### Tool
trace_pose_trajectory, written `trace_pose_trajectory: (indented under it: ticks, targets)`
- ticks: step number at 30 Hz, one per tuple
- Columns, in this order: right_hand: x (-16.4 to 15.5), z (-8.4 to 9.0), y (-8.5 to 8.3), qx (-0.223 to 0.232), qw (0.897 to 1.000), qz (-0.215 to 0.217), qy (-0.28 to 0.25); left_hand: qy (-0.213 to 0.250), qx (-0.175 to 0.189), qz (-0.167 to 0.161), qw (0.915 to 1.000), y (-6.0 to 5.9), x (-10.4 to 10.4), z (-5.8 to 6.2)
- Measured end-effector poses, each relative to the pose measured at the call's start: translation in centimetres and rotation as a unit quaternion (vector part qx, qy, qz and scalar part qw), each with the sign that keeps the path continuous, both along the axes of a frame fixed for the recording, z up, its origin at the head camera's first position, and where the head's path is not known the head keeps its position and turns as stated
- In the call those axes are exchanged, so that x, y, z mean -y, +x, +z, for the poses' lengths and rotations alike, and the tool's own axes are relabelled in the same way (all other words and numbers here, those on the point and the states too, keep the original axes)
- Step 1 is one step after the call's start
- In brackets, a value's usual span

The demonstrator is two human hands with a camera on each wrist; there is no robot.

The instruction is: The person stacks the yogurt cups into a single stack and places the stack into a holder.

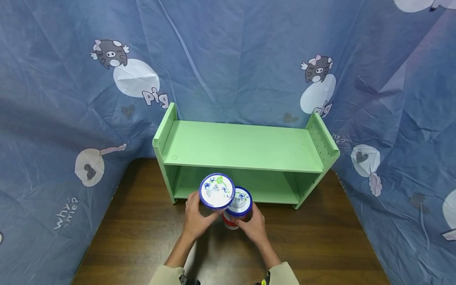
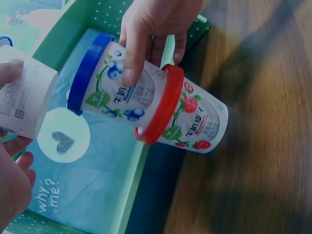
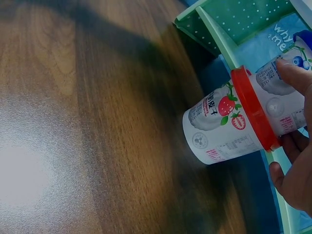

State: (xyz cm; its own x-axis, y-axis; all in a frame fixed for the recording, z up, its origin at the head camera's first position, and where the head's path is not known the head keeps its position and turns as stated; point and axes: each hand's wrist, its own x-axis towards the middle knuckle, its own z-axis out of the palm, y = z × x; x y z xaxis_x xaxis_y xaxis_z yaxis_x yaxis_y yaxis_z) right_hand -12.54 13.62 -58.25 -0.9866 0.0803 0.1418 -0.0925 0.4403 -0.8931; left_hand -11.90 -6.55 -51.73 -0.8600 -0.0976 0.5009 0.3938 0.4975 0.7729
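My left hand (image 1: 196, 222) grips a white tub with a blue lid (image 1: 217, 190), raised in front of the green shelf. In the left wrist view this white tub (image 2: 31, 95) has its plain printed side showing, between thumb and fingers. A second blue-lidded tub with blueberries on its label (image 2: 109, 95) is held by my right hand (image 1: 254, 227), thumb on one side and fingers on the other. Directly under it is a red-lidded strawberry tub (image 3: 219, 126), in line as a stack, its base toward the wooden tabletop. From the head view the strawberry tub is mostly hidden.
A light green two-tier shelf (image 1: 242, 146) with perforated side panels stands at the back of the wooden table (image 1: 303, 245). Its lower board (image 1: 274, 190) lies just beyond the tubs. Blue cloth (image 1: 228, 59) printed with pigs hangs behind and at both sides.
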Motion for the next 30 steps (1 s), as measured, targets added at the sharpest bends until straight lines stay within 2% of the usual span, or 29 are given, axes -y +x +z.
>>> trace_pose_trajectory:
  ticks: [6,12,18,25,30]
  targets:
    - [0.0,0.0,0.0,0.010,1.000,-0.001,0.002,0.004,0.000,-0.017,0.9999,-0.3,-0.7,0.2]
    - [-0.1,-0.1,-0.1,0.008,1.000,-0.003,0.008,0.004,0.022,-0.033,0.9992,-0.7,-1.6,0.4]
    - [-0.1,-0.2,-0.1,0.010,1.000,0.003,0.002,-0.014,0.021,-0.041,0.9989,-1.0,-2.5,0.5]
    - [-0.1,-0.3,0.0,0.003,1.000,0.007,0.003,-0.004,0.035,-0.057,0.9978,-1.2,-3.4,0.4]
    - [-0.1,-0.3,0.0,-0.007,1.000,0.003,0.008,-0.005,0.047,-0.057,0.9972,-1.4,-4.0,0.4]
